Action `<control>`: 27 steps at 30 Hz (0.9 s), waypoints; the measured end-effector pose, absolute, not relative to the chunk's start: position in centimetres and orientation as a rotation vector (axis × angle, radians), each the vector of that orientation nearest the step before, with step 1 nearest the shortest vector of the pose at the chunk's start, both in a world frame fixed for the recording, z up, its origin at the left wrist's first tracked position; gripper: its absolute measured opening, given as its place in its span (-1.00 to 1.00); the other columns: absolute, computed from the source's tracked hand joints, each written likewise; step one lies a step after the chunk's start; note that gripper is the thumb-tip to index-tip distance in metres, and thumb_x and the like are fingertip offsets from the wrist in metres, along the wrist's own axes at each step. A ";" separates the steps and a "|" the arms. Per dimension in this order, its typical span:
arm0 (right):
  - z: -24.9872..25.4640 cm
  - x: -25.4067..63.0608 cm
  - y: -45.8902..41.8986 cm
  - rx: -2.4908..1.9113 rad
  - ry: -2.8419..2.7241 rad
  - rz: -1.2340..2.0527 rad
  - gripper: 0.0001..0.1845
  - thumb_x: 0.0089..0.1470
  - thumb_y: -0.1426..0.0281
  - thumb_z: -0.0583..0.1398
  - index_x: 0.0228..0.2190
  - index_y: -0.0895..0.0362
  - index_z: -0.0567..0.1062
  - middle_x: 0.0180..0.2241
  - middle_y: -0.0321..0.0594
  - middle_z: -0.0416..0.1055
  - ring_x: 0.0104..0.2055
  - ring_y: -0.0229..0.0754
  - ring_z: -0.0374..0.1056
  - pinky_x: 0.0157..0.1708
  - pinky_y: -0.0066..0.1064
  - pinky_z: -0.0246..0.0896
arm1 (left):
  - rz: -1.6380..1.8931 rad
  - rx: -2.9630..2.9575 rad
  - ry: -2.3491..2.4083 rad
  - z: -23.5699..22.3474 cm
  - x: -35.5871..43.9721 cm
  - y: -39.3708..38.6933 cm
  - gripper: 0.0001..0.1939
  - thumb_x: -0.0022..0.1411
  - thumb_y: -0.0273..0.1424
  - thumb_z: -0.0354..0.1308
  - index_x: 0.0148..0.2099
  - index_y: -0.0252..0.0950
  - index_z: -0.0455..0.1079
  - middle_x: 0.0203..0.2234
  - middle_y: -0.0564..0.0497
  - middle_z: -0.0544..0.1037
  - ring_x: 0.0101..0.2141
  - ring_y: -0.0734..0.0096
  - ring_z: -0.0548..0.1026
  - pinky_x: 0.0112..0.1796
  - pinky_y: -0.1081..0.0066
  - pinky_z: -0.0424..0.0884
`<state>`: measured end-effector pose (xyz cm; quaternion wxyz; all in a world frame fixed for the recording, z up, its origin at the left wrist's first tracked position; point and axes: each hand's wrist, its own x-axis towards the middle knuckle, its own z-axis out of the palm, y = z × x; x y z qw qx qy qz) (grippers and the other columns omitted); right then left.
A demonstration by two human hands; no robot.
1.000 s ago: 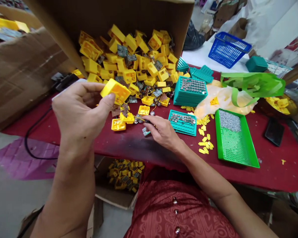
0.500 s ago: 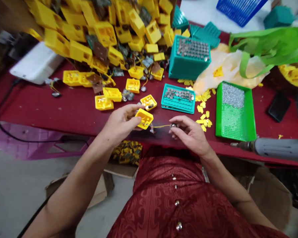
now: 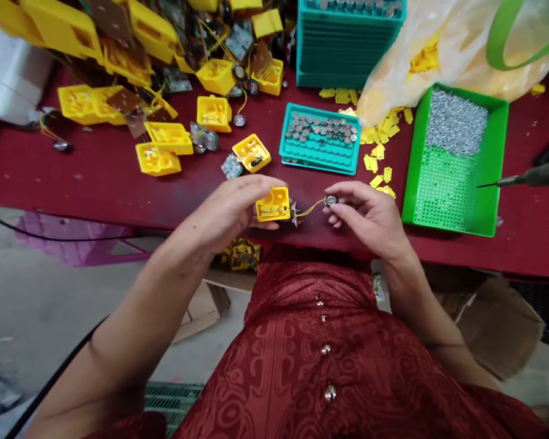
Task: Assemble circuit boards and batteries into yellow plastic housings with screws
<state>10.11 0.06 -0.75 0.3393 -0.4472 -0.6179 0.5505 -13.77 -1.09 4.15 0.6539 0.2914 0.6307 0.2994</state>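
My left hand (image 3: pixel 238 210) grips a small yellow plastic housing (image 3: pixel 274 205), its hollow inside facing up. Fingers and thumb close round its left side. Between thumb and fingertips, my right hand (image 3: pixel 370 216) pinches a small round speaker (image 3: pixel 330 200). Thin yellow wires (image 3: pixel 308 210) run from the speaker to a small part (image 3: pixel 294 214) at the housing's right edge. Just beyond my left hand lies another open yellow housing (image 3: pixel 251 152), with a small circuit board (image 3: pixel 231 166) against it.
A teal tray (image 3: pixel 319 164) of button cells lies ahead, before stacked teal trays (image 3: pixel 348 58). A green basket (image 3: pixel 457 222) holds many screws. An electric screwdriver (image 3: pixel 544 175) reaches in from the right. Yellow housings (image 3: pixel 64 30) are heaped at the back left; small yellow covers (image 3: pixel 379 152) lie scattered.
My view has shifted nearer the table. The housing in my left hand has turned more level, its hollow side up. My right hand keeps its pinch on the speaker. The screwdriver appears at a different angle.
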 end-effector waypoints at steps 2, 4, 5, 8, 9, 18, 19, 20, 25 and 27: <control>-1.2 10.6 0.3 -1.149 -1.818 1.073 -0.78 0.25 0.37 0.29 -0.10 0.14 0.67 -0.21 -0.20 0.62 -0.24 -0.30 0.54 -0.20 -0.38 0.49 | 0.736 0.630 1.413 3.8 -13.3 -1.0 -0.76 0.29 -0.25 0.21 -0.14 -0.31 0.55 -0.21 -0.12 0.67 -0.27 0.28 0.63 -0.38 0.43 0.55; -1.8 11.0 0.3 -1.150 -1.999 0.695 -0.82 0.26 0.42 0.30 -0.12 0.13 0.70 -0.18 -0.17 0.60 -0.16 -0.23 0.52 -0.09 -0.32 0.47 | 0.769 0.609 1.404 3.3 -12.9 -1.0 -0.79 0.32 -0.28 0.21 -0.16 -0.32 0.57 -0.24 -0.11 0.67 -0.30 0.30 0.62 -0.37 0.42 0.55; -2.2 11.1 0.3 -1.162 -2.064 0.568 -0.81 0.27 0.44 0.29 -0.12 0.13 0.70 -0.19 -0.15 0.59 -0.14 -0.21 0.51 -0.08 -0.29 0.45 | 0.776 0.604 1.406 3.0 -12.8 -1.0 -0.81 0.31 -0.30 0.22 -0.16 -0.31 0.58 -0.24 -0.10 0.67 -0.31 0.31 0.62 -0.36 0.41 0.56; -3.2 11.3 0.1 -1.200 -2.210 0.443 -0.80 0.32 0.45 0.24 -0.11 0.16 0.67 -0.20 -0.13 0.58 -0.16 -0.15 0.46 -0.10 -0.24 0.39 | 0.768 0.636 1.432 2.5 -12.7 -1.0 -0.83 0.28 -0.34 0.28 -0.17 -0.32 0.61 -0.27 -0.07 0.68 -0.32 0.34 0.62 -0.24 0.38 0.56; -3.4 11.3 0.0 -1.203 -2.242 0.431 -0.80 0.34 0.45 0.22 -0.11 0.16 0.66 -0.21 -0.12 0.58 -0.16 -0.13 0.44 -0.09 -0.23 0.36 | 0.760 0.660 1.439 2.6 -12.7 -1.0 -0.84 0.26 -0.34 0.30 -0.18 -0.32 0.62 -0.28 -0.07 0.69 -0.31 0.34 0.62 -0.21 0.38 0.54; -4.4 10.3 -0.2 -1.069 -2.288 0.194 -0.78 0.39 0.44 0.19 -0.26 0.17 0.66 -0.32 -0.14 0.49 -0.26 -0.20 0.26 -0.27 -0.34 0.20 | 0.605 0.812 1.419 3.8 -13.7 -0.7 -0.71 0.12 -0.18 0.45 -0.21 -0.30 0.70 -0.30 -0.07 0.72 -0.33 0.36 0.55 -0.35 0.46 0.34; -4.5 10.2 -0.1 -1.042 -2.281 0.176 -0.79 0.38 0.44 0.21 -0.27 0.17 0.65 -0.33 -0.15 0.49 -0.27 -0.21 0.26 -0.29 -0.35 0.20 | 0.602 0.813 1.408 3.8 -13.8 -0.6 -0.69 0.11 -0.17 0.47 -0.21 -0.30 0.70 -0.30 -0.07 0.72 -0.34 0.38 0.54 -0.36 0.48 0.32; -4.5 10.2 0.0 -1.022 -2.273 0.158 -0.79 0.37 0.44 0.21 -0.28 0.17 0.65 -0.33 -0.16 0.50 -0.28 -0.21 0.27 -0.29 -0.35 0.22 | 0.605 0.800 1.393 3.8 -14.0 -0.6 -0.68 0.11 -0.17 0.49 -0.20 -0.31 0.70 -0.29 -0.07 0.72 -0.33 0.39 0.54 -0.37 0.49 0.33; -3.6 10.3 0.1 -1.006 -2.207 0.128 -0.82 0.37 0.46 0.21 -0.25 0.20 0.63 -0.32 -0.15 0.52 -0.27 -0.23 0.32 -0.27 -0.35 0.31 | 0.686 0.469 1.268 4.0 -14.6 -0.7 -0.75 0.16 -0.31 0.50 -0.16 -0.34 0.65 -0.24 -0.10 0.72 -0.25 0.32 0.66 -0.23 0.44 0.58; -2.8 10.0 0.5 -1.009 -2.180 0.111 -0.85 0.36 0.47 0.22 -0.24 0.22 0.62 -0.31 -0.14 0.53 -0.26 -0.21 0.33 -0.25 -0.34 0.32 | 0.670 0.307 1.201 3.6 -14.9 -1.1 -0.79 0.25 -0.33 0.42 -0.12 -0.36 0.63 -0.23 -0.14 0.74 -0.26 0.25 0.71 -0.27 0.42 0.63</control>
